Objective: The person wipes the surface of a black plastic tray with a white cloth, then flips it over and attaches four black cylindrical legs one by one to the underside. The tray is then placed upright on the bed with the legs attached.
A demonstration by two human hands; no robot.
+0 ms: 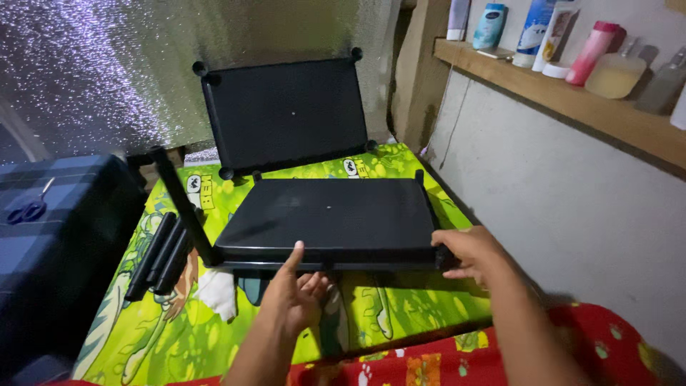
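A flat black plastic shelf panel (329,218) lies in front of me on a bright green printed sheet (214,322). A black pole (182,207) stands tilted in its near left corner. My left hand (293,297) touches the panel's front edge, thumb up on the rim and fingers beneath. The near right corner is gripped by my right hand (468,254). A second black panel (286,114) with round corner sockets leans upright against the shiny wall behind.
Several loose black poles (158,256) lie on the sheet at the left. A dark checked case (50,236) with blue-handled scissors (28,209) stands further left. A wooden shelf (572,104) with bottles runs along the right wall. Red patterned cloth (443,357) covers the near edge.
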